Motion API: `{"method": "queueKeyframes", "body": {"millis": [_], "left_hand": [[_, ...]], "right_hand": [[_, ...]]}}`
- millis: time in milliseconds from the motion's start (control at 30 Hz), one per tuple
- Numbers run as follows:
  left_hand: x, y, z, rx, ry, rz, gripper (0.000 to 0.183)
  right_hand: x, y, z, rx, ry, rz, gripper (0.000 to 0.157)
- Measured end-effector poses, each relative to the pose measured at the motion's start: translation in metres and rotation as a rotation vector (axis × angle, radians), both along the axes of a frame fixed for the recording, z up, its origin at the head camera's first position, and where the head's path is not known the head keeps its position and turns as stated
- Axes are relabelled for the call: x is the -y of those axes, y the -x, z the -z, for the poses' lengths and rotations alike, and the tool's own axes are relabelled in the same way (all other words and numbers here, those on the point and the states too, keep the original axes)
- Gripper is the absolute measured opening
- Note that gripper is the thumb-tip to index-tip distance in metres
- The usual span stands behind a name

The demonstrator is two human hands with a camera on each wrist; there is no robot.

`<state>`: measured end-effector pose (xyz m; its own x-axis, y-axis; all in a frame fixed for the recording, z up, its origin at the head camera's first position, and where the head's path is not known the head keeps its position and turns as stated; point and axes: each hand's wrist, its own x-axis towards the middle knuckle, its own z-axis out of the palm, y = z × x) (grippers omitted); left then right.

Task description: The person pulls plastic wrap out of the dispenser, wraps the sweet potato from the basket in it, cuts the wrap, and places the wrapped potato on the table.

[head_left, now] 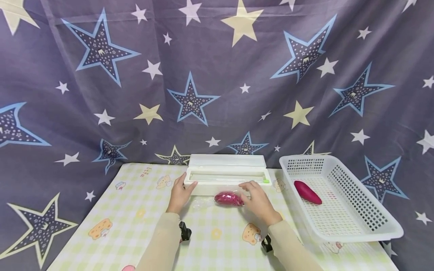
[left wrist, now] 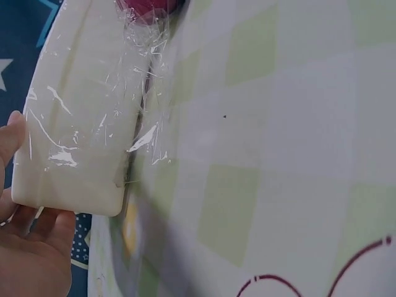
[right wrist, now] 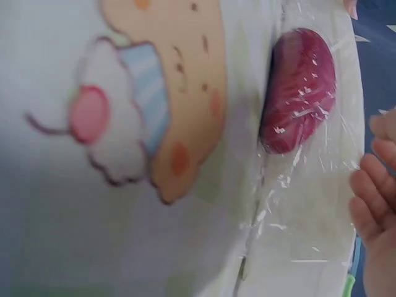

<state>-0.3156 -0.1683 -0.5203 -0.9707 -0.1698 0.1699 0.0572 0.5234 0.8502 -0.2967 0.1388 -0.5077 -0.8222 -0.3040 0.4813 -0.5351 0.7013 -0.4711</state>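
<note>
A white cling film box (head_left: 217,190) lies lengthwise at the back of the table, its lid (head_left: 227,160) tipped up behind it. My left hand (head_left: 181,194) grips the box's left end, thumb over the front edge, as the left wrist view (left wrist: 37,247) also shows. A purple-red sweet potato (head_left: 228,198), wrapped in clear film (left wrist: 139,86), lies against the front of the box. Film spreads out on both sides of it. My right hand (head_left: 258,199) is just right of the wrapped sweet potato, fingers loosely bent near the box's front edge.
To the right stands a white plastic basket (head_left: 342,238) with another purple-red sweet potato (head_left: 307,192) inside. A green slider (head_left: 266,181) sits at the box's right end. The table wears a checked cloth (head_left: 112,210); a star-patterned curtain (head_left: 217,56) hangs behind.
</note>
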Motion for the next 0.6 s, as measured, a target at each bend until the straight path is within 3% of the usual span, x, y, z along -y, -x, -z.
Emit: {"method": "queueKeyframes", "body": {"millis": [133, 233, 433, 600], "left_hand": [[0.0, 0.0, -0.002, -0.005, -0.002, 0.002, 0.075], [0.0, 0.0, -0.002, -0.002, -0.013, 0.0, 0.075], [0.0, 0.001, -0.001, -0.002, -0.023, -0.004, 0.076], [0.0, 0.001, -0.001, 0.01, -0.03, -0.007, 0.077]], "right_hand": [[-0.007, 0.008, -0.005, -0.117, 0.061, 0.131, 0.022], [-0.015, 0.015, -0.006, -0.155, 0.072, 0.234, 0.022], [-0.032, 0.019, -0.003, -0.129, 0.092, 0.369, 0.03], [-0.04, 0.019, 0.003, -0.095, 0.181, 0.383, 0.033]]}}
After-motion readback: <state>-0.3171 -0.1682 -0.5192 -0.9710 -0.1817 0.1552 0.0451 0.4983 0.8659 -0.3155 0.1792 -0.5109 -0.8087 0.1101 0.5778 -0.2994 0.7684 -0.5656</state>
